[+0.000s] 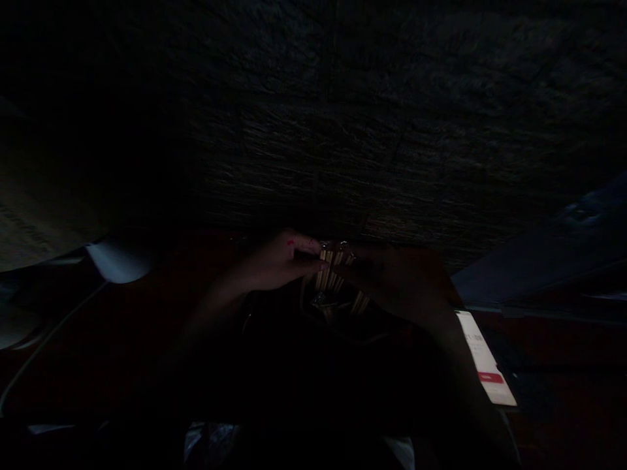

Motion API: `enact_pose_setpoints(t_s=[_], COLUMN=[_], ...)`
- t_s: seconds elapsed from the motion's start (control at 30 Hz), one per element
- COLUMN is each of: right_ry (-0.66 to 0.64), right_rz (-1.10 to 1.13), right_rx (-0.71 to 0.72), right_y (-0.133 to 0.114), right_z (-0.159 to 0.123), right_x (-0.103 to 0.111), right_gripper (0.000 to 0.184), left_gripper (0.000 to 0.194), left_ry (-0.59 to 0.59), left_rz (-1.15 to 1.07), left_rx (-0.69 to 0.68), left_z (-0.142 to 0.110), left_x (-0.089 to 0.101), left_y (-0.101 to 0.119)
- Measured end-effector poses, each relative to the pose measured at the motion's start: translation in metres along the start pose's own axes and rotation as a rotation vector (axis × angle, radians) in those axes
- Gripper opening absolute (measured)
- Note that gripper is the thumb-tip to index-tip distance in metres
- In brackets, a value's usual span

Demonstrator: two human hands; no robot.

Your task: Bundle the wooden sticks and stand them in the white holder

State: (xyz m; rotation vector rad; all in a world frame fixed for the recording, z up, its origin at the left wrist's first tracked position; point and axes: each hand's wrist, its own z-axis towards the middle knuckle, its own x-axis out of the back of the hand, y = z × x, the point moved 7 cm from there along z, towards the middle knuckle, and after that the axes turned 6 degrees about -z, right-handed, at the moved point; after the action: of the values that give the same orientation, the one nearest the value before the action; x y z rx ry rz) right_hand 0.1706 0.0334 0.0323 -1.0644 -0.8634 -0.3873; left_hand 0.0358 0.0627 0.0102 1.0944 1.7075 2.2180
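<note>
**Slender sticks (pixel 323 279) amid the gloom**

It's so dark in here that I have to squint. The person's left hand (pixel 277 266) comes in from one side, thumb and finger closed on the pale sticks near their upper ends; a small red mark shows on it. The right hand (pixel 392 277) faces it from the other side, its fingers right up against the same bunch, but shadow swallows most of it and I can't tell how firmly it holds. The hands are very close together, with the sticks between them above the dark reddish table (pixel 181 267), just in front of a rough stone-like wall (pixel 318 143). Shiny bits glint at the sticks' upper ends, and a few more pale lengths show below the right hand. Past the right forearm lies a phone (pixel 482 359), its screen lit. Well off to the left, a thin cable (pixel 53 336) runs down from a whitish object (pixel 125 261).
</note>
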Motion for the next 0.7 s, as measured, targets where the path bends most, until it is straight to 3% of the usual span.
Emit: enact_pose_setpoints(t_s=[0.23,0.37,0.7], right_ry=[0.062,0.1,-0.035], right_rz=[-0.143,-0.178,-0.098], right_rx=[-0.063,-0.054,0.052], right_y=[-0.006,-0.01,-0.011], right_z=[-0.003,-0.007,-0.006], right_x=[0.015,0.021,0.004], right_gripper=[0.019,0.022,0.018], left_gripper=[0.019,0.018,0.019], left_ry=[0.008,0.038,0.229], left_rz=[-0.039,-0.075,-0.065], left_rx=[0.0,-0.018,-0.003], left_z=[-0.001,-0.001,-0.005], left_x=[0.001,0.002,0.011], left_y=[0.001,0.002,0.005])
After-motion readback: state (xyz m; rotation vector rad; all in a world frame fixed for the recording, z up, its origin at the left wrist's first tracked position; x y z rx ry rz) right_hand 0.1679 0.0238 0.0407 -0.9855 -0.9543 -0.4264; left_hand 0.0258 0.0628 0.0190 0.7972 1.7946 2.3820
